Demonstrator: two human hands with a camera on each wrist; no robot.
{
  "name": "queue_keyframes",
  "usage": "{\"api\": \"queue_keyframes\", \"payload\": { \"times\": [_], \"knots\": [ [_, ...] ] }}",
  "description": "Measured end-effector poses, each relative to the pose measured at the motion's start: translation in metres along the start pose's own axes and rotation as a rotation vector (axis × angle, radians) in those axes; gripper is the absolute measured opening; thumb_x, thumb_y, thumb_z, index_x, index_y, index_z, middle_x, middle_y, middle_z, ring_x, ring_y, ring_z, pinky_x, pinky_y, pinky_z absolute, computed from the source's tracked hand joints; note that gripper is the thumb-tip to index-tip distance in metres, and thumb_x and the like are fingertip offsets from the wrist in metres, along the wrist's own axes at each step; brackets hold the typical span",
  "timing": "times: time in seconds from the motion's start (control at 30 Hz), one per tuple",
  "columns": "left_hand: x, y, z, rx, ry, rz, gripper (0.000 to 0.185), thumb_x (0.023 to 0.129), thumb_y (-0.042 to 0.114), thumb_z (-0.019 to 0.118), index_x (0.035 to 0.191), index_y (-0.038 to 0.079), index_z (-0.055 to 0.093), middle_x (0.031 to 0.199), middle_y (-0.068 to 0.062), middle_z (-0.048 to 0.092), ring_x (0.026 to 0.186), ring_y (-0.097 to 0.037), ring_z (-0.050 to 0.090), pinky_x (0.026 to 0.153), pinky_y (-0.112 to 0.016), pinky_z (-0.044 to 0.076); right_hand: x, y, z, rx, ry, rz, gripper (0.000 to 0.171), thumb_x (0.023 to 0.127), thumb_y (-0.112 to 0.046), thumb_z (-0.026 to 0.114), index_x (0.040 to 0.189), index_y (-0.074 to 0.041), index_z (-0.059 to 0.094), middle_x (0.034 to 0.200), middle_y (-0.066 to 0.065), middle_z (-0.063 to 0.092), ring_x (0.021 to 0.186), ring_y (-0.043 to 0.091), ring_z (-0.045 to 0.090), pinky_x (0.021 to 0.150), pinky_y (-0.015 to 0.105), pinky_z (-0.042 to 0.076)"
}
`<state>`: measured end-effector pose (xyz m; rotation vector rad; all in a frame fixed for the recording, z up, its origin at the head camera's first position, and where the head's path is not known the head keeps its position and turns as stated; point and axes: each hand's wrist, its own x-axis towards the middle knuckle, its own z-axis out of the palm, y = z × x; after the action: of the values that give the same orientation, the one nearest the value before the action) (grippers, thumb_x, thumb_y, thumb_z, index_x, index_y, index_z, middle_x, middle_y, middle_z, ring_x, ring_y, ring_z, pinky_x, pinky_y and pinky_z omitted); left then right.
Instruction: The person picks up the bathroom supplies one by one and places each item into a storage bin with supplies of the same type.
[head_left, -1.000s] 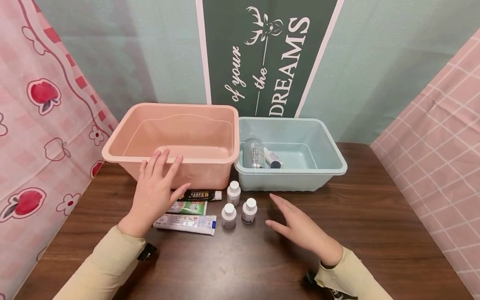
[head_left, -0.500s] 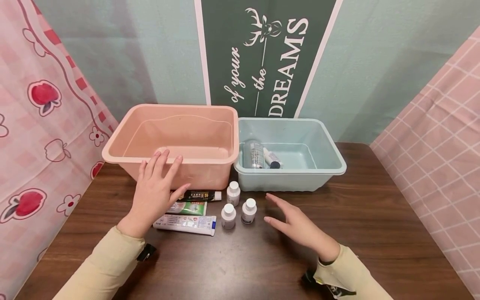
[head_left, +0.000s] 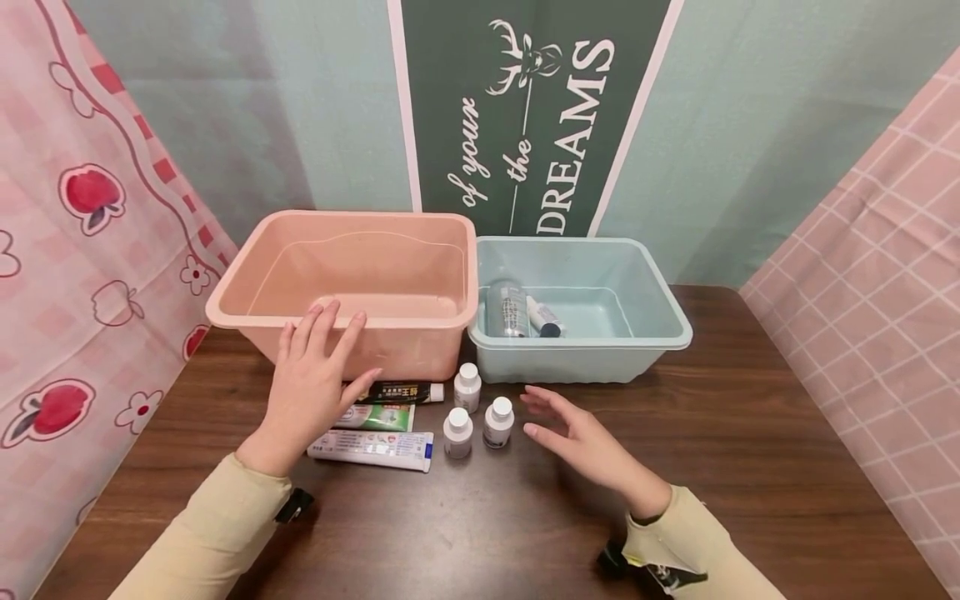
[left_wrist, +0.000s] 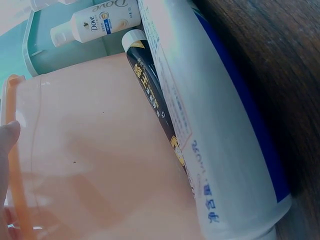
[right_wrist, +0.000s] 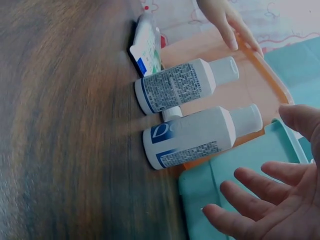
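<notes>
Currently three small white bottles (head_left: 472, 410) stand upright on the wooden table (head_left: 750, 433), just in front of the gap between the pink bin (head_left: 360, 321) and the blue bin (head_left: 585, 354). Right hand (head_left: 588, 442) hovers just beside them, fingers spread, holding nothing. Left hand (head_left: 307, 383) rests flat against the pink bin's front wall, fingers straight, above three toothpaste tubes (head_left: 375, 448).

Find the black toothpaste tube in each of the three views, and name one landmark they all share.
Head: black toothpaste tube lies mid-left on the table, against the pink bin's front wall.
Left wrist: it runs diagonally down the centre, between bin and white tube.
Right wrist: cannot tell; not clearly visible.
Shared landmark: pink bin.
</notes>
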<state>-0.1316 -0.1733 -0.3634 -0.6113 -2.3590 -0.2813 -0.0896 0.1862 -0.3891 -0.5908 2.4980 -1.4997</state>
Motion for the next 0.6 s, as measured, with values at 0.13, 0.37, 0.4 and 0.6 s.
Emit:
{"api": "queue_keyframes", "payload": {
  "times": [0.13,0.37,0.4,0.6],
  "knots": [
    [0.000,0.000,0.001,0.002,0.002,0.001,0.074,0.089,0.066,0.032,0.134,0.009,0.046,0.139,-0.025,0.034,0.129,-0.041,0.029,0.101,-0.062,0.017,0.003,0.003,0.002,0.101,0.013,0.017,0.050,0.091,-0.016,0.059,0.134,0.002,0.042,0.130,0.023,0.051,0.118,0.034,0.051,0.093,0.040,0.043],
    [-0.001,0.000,0.002,0.009,0.011,0.011,0.075,0.086,0.066,0.036,0.134,0.009,0.046,0.138,-0.025,0.035,0.127,-0.042,0.031,0.100,-0.062,0.018,0.007,0.006,0.007,0.255,0.043,0.037,0.049,0.092,-0.013,0.056,0.133,0.008,0.040,0.130,0.027,0.049,0.120,0.035,0.048,0.092,0.023,0.041],
    [-0.001,0.000,0.002,0.008,0.013,0.012,0.075,0.086,0.067,0.037,0.134,0.009,0.046,0.138,-0.025,0.035,0.127,-0.042,0.031,0.100,-0.062,0.018,0.007,0.007,0.008,0.271,0.046,0.038,0.048,0.093,-0.012,0.056,0.133,0.008,0.040,0.130,0.026,0.049,0.121,0.035,0.048,0.092,0.022,0.041],
    [0.000,0.000,0.001,0.007,0.013,0.007,0.077,0.086,0.069,0.033,0.134,0.009,0.046,0.138,-0.025,0.035,0.127,-0.042,0.030,0.101,-0.062,0.017,0.009,0.010,0.015,0.332,0.030,0.063,0.049,0.092,-0.012,0.056,0.135,0.007,0.040,0.133,0.023,0.048,0.123,0.035,0.045,0.092,0.023,0.042]
  ]
}}
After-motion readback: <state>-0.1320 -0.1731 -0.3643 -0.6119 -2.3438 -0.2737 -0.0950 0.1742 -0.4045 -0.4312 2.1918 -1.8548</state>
